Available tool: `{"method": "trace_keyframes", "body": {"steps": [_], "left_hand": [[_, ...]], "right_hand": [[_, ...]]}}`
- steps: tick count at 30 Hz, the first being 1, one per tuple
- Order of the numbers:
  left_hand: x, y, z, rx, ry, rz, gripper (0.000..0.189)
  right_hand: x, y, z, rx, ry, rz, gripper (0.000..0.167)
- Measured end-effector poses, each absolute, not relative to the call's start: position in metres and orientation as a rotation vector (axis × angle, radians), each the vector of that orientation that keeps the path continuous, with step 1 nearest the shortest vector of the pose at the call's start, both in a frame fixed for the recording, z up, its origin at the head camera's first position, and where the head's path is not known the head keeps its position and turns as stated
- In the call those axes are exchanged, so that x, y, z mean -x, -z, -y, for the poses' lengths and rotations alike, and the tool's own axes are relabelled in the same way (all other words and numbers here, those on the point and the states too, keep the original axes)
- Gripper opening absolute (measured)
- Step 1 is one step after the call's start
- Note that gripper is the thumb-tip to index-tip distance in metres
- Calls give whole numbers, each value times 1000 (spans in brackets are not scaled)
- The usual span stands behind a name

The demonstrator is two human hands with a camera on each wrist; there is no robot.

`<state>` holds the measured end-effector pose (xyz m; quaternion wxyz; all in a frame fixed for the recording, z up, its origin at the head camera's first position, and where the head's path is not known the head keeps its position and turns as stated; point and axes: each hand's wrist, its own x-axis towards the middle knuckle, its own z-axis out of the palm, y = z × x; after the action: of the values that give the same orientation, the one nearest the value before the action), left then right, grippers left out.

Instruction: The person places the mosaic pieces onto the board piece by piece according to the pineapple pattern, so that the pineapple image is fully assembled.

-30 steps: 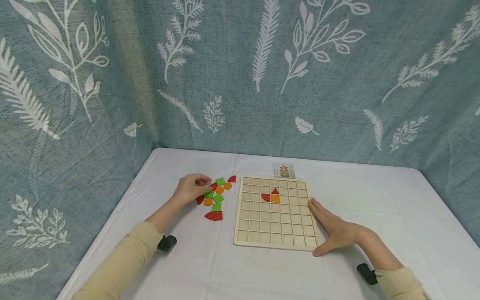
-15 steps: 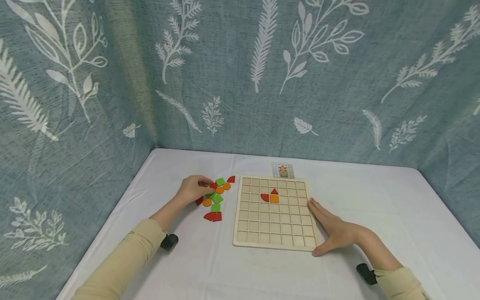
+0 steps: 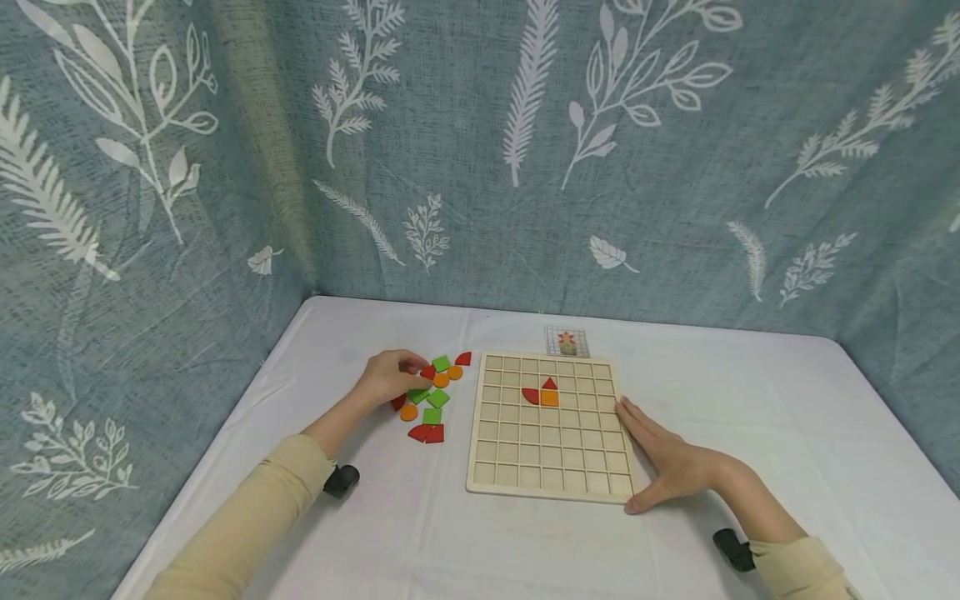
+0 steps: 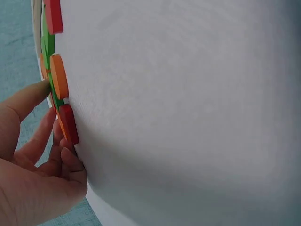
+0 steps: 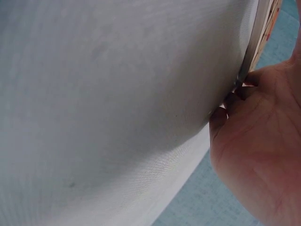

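My left hand [image 3: 384,379] reaches into a loose group of flat coloured tiles, its fingertips down among them. In the left wrist view, my thumb and fingers stand apart beside an orange disc [image 4: 59,75] and a red tile [image 4: 69,124], the fingers partly bent. A green tile [image 3: 418,397] lies just under the fingertips; the hand hides part of the group. My right hand [image 3: 675,462] rests with fingers stretched along the right edge of the wooden grid board [image 3: 517,475], thumb at the near corner. The board holds a red quarter circle [image 3: 531,396], a red triangle [image 3: 550,384] and an orange square [image 3: 550,398].
A small printed pattern card [image 3: 567,342] lies behind the board. Red quarter-circle tiles [image 3: 463,358] and green squares [image 3: 432,416] are scattered left of the board on a white tablecloth [image 3: 495,550]. A blue-green curtain [image 3: 465,233] surrounds the table.
My left hand has shifted slightly right over the tiles. An orange disc has slid toward the near left, and the green tile near the fingertips shows more. My right hand stays put.
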<state>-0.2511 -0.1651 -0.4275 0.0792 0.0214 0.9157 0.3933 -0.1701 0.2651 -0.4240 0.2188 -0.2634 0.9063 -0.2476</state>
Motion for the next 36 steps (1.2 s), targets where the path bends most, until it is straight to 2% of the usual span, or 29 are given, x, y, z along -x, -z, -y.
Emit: {"method": "trace_keyframes", "body": {"steps": [36], "left_hand": [[254,435,171,-126,-1182,-2807,31]], "right_hand": [[168,423,-263,728,676,-2505,137]]}}
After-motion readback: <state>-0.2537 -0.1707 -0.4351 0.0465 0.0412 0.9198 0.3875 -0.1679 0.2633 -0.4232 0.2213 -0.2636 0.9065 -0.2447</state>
